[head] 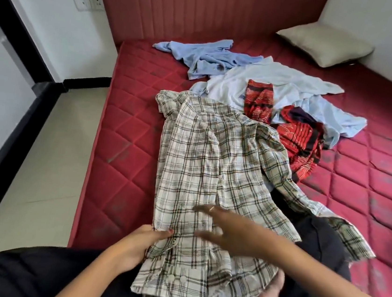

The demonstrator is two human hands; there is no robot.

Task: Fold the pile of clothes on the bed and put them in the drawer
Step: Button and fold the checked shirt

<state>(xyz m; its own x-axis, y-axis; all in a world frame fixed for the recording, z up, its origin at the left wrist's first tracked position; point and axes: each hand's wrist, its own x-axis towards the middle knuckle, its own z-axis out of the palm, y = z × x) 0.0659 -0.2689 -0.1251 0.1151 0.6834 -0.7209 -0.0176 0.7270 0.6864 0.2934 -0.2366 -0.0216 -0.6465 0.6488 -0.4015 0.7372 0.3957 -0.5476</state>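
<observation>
Plaid shirt (202, 173): being folded — near hem pinched by left hand (140, 244).
Right hand (227, 230): fingers spread flat, smoothing.
Next: sleeve to be folded in.

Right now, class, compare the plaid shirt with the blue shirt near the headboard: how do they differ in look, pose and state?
The plaid shirt is checked in cream and dark lines; the blue shirt is plain. The plaid shirt lies spread lengthwise with one side folded in; the blue shirt lies crumpled. The left hand grips the plaid shirt's edge and the right hand hovers open over it; nobody touches the blue shirt. Both lie on the red mattress.
</observation>
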